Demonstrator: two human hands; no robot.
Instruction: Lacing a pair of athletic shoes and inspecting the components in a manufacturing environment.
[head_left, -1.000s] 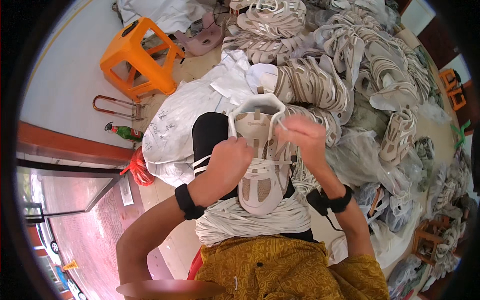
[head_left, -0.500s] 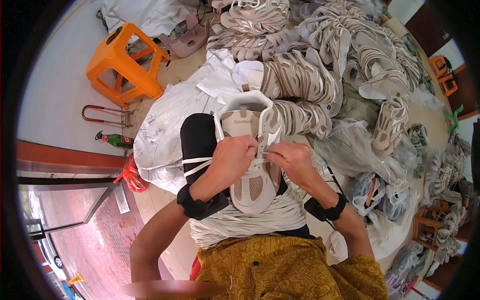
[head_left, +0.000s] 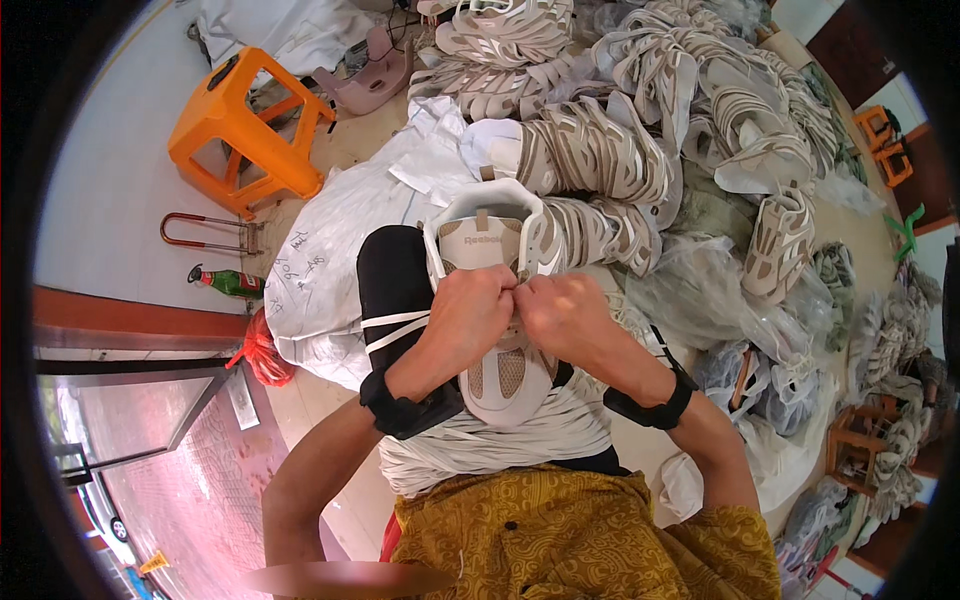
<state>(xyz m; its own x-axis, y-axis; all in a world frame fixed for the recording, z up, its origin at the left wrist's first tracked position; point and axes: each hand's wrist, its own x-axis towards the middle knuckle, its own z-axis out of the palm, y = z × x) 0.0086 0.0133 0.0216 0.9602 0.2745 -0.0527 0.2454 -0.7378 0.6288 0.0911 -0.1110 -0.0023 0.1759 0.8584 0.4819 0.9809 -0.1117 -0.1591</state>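
A beige and white sneaker upper (head_left: 515,398) rests on my lap with its toe toward me. My left hand (head_left: 470,312) is closed over the lacing area, and a white shoelace (head_left: 396,330) trails from it across my black-clad left knee. Thumb and fingers of my right hand (head_left: 568,315) are pinched together at the eyelets, touching the left fingertips. The bit of lace between the fingertips is hidden by the knuckles. Beneath the upper, a thick bundle of white laces (head_left: 480,450) lies over my thighs.
Stacked shoe uppers (head_left: 595,155) lie ahead, beside a white woven sack (head_left: 340,240). A single upper (head_left: 780,245) sits on clear plastic bags (head_left: 690,290) at right. An orange stool (head_left: 245,130), a green bottle (head_left: 228,281) and a red plastic bag (head_left: 265,350) are at left.
My right hand has moved left and now meets my left hand over the eyelets. The lace that showed at its fingertips is now covered. The upper has barely moved.
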